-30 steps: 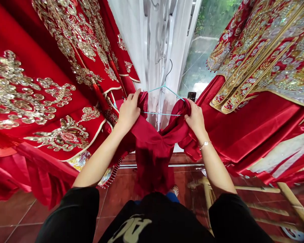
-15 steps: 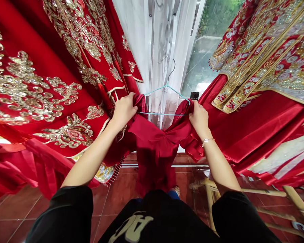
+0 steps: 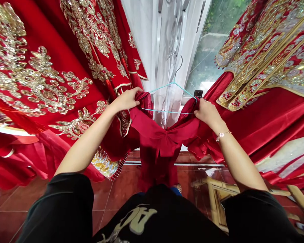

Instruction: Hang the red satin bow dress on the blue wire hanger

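A plain dark red satin garment (image 3: pixel 158 141) hangs down in front of me, draped over a light blue wire hanger (image 3: pixel 171 87). My left hand (image 3: pixel 126 99) is closed on the garment's left end at the hanger's left tip. At the hanger's right tip my right hand (image 3: pixel 207 113), with a thin bracelet on its wrist, grips the garment's right end. The hanger's bottom wire runs bare between my hands, and its hook points up against a white sheer curtain (image 3: pixel 167 44).
Red robes with gold embroidery hang at the left (image 3: pixel 53 77) and right (image 3: pixel 263 54). A small black device (image 3: pixel 198 94) sits by the window beyond my right hand. A bamboo chair frame (image 3: pixel 218 192) stands low right on red floor tiles (image 3: pixel 116 192).
Both hands have kept their grip and pulled the garment's ends a little further apart along the hanger. The view has shifted slightly to the left.
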Tool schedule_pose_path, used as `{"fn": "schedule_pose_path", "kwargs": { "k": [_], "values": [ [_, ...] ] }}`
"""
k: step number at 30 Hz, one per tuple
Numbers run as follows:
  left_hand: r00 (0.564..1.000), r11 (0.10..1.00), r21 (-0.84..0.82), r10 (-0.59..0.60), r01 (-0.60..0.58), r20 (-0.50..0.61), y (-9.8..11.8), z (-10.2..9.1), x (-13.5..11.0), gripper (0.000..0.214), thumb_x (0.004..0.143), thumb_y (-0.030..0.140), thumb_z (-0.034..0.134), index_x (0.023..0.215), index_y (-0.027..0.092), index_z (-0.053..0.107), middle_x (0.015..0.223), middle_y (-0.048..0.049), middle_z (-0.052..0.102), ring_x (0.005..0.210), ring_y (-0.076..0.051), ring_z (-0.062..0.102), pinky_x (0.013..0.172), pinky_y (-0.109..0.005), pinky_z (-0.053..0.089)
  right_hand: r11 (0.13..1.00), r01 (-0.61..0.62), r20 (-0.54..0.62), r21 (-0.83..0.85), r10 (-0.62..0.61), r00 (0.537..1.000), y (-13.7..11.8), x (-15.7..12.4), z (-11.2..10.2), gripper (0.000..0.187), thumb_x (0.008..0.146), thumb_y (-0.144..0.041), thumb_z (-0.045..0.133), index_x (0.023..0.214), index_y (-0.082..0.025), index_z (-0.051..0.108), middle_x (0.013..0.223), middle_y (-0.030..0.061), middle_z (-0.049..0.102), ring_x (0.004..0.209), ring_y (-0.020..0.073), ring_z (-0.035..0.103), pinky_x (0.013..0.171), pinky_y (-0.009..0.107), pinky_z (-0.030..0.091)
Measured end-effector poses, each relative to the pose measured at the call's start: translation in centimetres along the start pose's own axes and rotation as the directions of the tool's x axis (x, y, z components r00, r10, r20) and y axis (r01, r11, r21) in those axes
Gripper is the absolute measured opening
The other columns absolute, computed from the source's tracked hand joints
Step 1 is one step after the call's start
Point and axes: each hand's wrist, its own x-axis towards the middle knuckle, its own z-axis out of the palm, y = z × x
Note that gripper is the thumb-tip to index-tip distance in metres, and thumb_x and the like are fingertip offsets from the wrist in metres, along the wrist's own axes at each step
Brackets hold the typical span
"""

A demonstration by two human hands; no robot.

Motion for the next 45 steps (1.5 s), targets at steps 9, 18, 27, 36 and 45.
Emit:
{"fn": "schedule_pose_path", "kwargs": {
  "k": [9, 18, 27, 36, 45],
  "values": [
    [0.998, 0.999, -0.017, -0.031, 0.03, -0.056, 0.4, 0.8, -0.4, 0.055, 0.079, 0.026, 0.062, 0.132, 0.015, 0.053, 0.131, -0.0126, 0.066, 0.119, -0.027, 0.062, 0.105, -0.04, 0.047, 0.999, -0.033, 0.034, -0.031, 0.034, 0.999, -0.9, -0.4, -0.1, 0.041, 0.087, -0.011, 0.052, 0.126, 0.0, 0.052, 0.112, 0.0282, 0.068, 0.104, 0.0367, 0.066, 0.087, 0.042, 0.049],
    [0.98, 0.942, 0.274, -0.17, 0.194, -0.106, 3.8, 2.5, -1.2, 0.065, 0.084, 0.015, 0.048, 0.148, 0.012, 0.037, 0.122, -0.0193, 0.066, 0.113, -0.035, 0.065, 0.096, -0.046, 0.051, 0.991, -0.112, 0.012, -0.075, 0.113, 0.993, -1.3, -1.2, -0.8, 0.039, 0.089, -0.011, 0.049, 0.126, -0.001, 0.053, 0.11, 0.028, 0.068, 0.103, 0.0356, 0.066, 0.081, 0.04, 0.05],
    [0.999, 0.984, 0.177, 0.025, -0.02, -0.029, 2.3, -2.1, 0.6, 0.046, 0.074, 0.005, 0.047, 0.115, 0.011, 0.066, 0.11, -0.0118, 0.072, 0.106, -0.024, 0.064, 0.097, -0.039, 0.049, 0.998, -0.052, -0.02, -0.03, 0.051, 0.998, 1.5, -0.5, -1.6, 0.034, 0.082, -0.005, 0.051, 0.111, -0.009, 0.068, 0.104, 0.0202, 0.072, 0.097, 0.0302, 0.066, 0.079, 0.035, 0.046],
    [0.988, 0.984, -0.174, 0.0, -0.027, -0.155, -0.8, -3.2, 0.3, 0.032, 0.067, 0.008, 0.047, 0.086, 0.013, 0.072, 0.095, -0.0034, 0.077, 0.093, -0.018, 0.063, 0.099, -0.036, 0.05, 0.865, -0.151, 0.086, 0.478, 0.125, 0.988, 5.5, 1.3, -1.0, 0.013, 0.066, -0.007, 0.056, 0.061, -0.018, 0.062, 0.048, -0.0029, 0.051, 0.053, 0.0158, 0.053, 0.057, 0.028, 0.042],
    [0.994, 0.997, -0.02, 0.073, -0.075, -0.082, -1.2, -1.7, 0.2, 0.031, 0.075, 0.016, 0.05, 0.097, 0.016, 0.071, 0.109, -0.0051, 0.071, 0.115, -0.024, 0.061, 0.111, -0.042, 0.04, 0.186, -0.337, 0.237, 0.923, 0.416, 0.878, 6.9, -0.6, 3.7, 0.013, 0.058, -0.009, 0.053, 0.058, -0.022, 0.051, 0.046, -0.0042, 0.046, 0.039, 0.0084, 0.035, 0.037, 0.022, 0.027]
  ]
}}
